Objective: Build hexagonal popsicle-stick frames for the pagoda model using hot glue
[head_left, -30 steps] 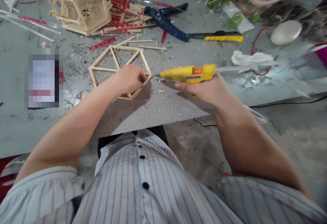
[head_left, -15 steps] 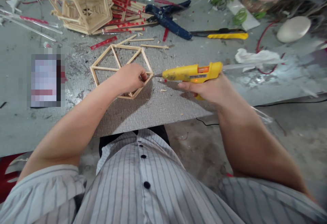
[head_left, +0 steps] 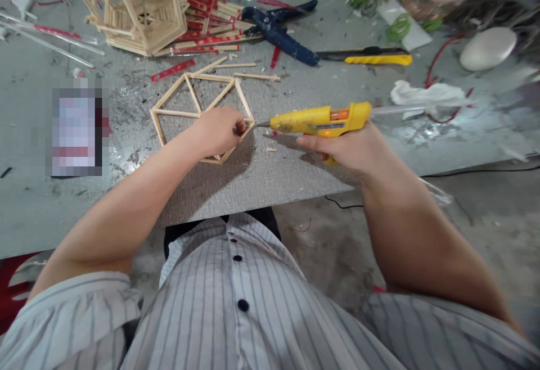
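Note:
A hexagonal frame of thin wooden sticks with spokes lies flat on the grey table. My left hand reaches over its middle, fingers pinched at the right side near a corner; the fingertips partly hide the stick there. In my right hand is a yellow hot glue gun, gripped by its handle. The nozzle points left, its tip right at the frame's right corner. A clear glue stick sticks out of the gun's back.
Behind the frame stand a wooden-stick model house, red-wrapped chopsticks, dark blue cutters and a yellow utility knife. A blurred-out rectangular object lies left. The table's front edge runs close to my body.
Almost nothing differs. The whole view has shifted very slightly, and both hands, the frame and the glue gun keep the same positions relative to each other.

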Demonstrator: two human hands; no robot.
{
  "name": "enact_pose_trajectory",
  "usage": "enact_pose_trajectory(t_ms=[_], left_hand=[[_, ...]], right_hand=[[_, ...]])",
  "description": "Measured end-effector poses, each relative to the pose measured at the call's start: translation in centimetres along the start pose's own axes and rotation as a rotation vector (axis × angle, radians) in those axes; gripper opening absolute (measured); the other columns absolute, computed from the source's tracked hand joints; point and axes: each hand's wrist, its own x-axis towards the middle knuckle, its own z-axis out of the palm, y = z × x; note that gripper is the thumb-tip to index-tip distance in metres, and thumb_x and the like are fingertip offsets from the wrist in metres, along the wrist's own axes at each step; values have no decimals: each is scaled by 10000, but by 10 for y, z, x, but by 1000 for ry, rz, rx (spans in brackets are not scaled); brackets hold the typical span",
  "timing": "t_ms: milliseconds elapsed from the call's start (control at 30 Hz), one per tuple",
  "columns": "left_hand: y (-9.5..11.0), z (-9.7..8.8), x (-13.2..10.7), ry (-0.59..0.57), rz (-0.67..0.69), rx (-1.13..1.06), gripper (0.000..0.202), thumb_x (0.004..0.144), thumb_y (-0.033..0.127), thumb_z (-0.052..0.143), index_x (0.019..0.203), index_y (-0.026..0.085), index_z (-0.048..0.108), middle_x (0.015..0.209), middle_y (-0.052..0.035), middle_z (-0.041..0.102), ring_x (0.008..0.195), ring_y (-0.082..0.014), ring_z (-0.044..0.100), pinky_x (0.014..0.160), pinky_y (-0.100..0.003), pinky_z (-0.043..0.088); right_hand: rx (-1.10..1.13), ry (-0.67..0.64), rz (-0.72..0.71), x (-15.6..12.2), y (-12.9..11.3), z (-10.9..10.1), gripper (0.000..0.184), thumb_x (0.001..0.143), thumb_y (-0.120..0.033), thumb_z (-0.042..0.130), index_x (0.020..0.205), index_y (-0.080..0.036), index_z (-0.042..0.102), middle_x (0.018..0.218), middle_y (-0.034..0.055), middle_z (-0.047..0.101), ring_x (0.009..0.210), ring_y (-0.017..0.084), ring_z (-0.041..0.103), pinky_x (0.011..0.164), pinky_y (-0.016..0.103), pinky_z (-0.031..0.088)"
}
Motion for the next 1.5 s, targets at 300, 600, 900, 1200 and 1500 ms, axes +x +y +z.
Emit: enact_pose_trajectory(t_ms=[300, 600, 900, 1200, 1500], left_hand=[[-2, 2, 1, 4, 10, 18, 290, 826, 219, 633, 1111, 193, 680, 1001, -44, 721, 971, -204, 660, 843, -283, 450], [-2, 3, 1, 3, 21, 41, 315, 823, 256, 675, 1134, 202, 664, 972, -35, 717, 957, -213, 663, 835, -302, 454], [-3, 3, 1, 0, 32, 51, 322, 834, 273, 649, 1146, 193, 666, 978, -44, 724, 918, -207, 666, 815, -304, 466], [3, 4, 0, 88, 23, 155, 297, 858, 329, 546, 1005, 147, 730, 975, -105, 734, 956, -250, 670, 843, -336, 487], [16, 9, -2, 152, -71, 304, 300, 870, 250, 449, 920, 145, 726, 956, -137, 736, 984, -292, 668, 998, -471, 428]], right_hand=[[104, -57, -40, -3, -7, -1, 257, 572, -430, 842, 702, -282, 677, 709, -16, 680, 678, 210, 643, 521, 318, 511], [121, -40, -20, -3, -10, -1, 192, 650, -281, 818, 734, -230, 653, 776, 12, 677, 887, 227, 685, 633, 283, 559], [95, 31, 16, 4, -2, -9, 193, 630, -346, 828, 658, -275, 650, 643, -32, 589, 537, 136, 527, 439, 259, 400], [160, 115, 254, 39, 5, -26, 196, 822, -227, 747, 711, -193, 589, 597, -15, 576, 461, 66, 466, 382, 194, 375], [165, 158, 253, 49, 5, -32, 217, 803, -228, 769, 695, -182, 588, 509, -40, 511, 394, 67, 417, 384, 234, 346]])
